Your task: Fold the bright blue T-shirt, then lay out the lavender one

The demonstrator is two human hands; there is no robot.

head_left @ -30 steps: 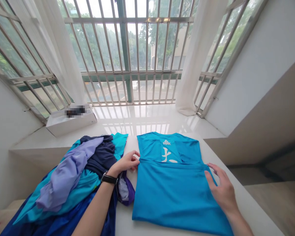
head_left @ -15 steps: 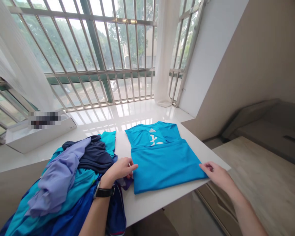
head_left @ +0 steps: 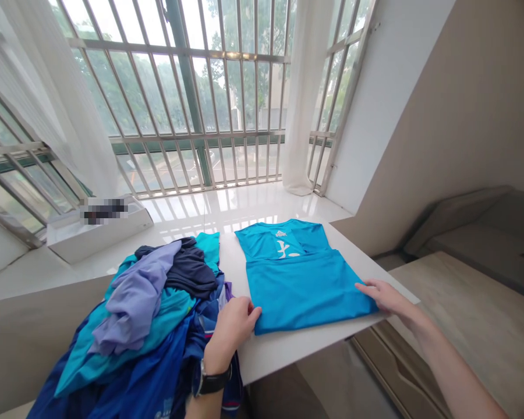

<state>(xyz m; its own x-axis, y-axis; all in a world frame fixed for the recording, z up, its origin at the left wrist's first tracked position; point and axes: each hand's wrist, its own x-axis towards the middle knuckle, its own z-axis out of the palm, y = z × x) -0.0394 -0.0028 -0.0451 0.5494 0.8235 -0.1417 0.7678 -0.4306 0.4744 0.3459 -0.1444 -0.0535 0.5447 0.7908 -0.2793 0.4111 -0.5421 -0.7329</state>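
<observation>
A bright blue T-shirt (head_left: 305,285) with a white printed logo lies on the white ledge, its lower part folded up over the chest. At its lower left edge is my left hand (head_left: 236,323), wearing a black-strapped watch; its fingers are curled and the thumb meets the cloth edge. My right hand (head_left: 382,295) rests at the right edge of the shirt, with the index finger stretched out onto the fabric. Beside my left forearm sits a heap of loose clothes (head_left: 135,308) in lilac, navy, teal and royal blue.
An open white box (head_left: 100,233) with blurred contents stands at the back left. Metal window bars (head_left: 227,93) and white curtains (head_left: 303,116) close off the far side. A beige surface (head_left: 471,314) lies lower on the right, past the ledge's edge.
The view has shifted, so the scene sits further right. My left hand has moved lower along the shirt's left edge. My right index finger has stretched out over the cloth.
</observation>
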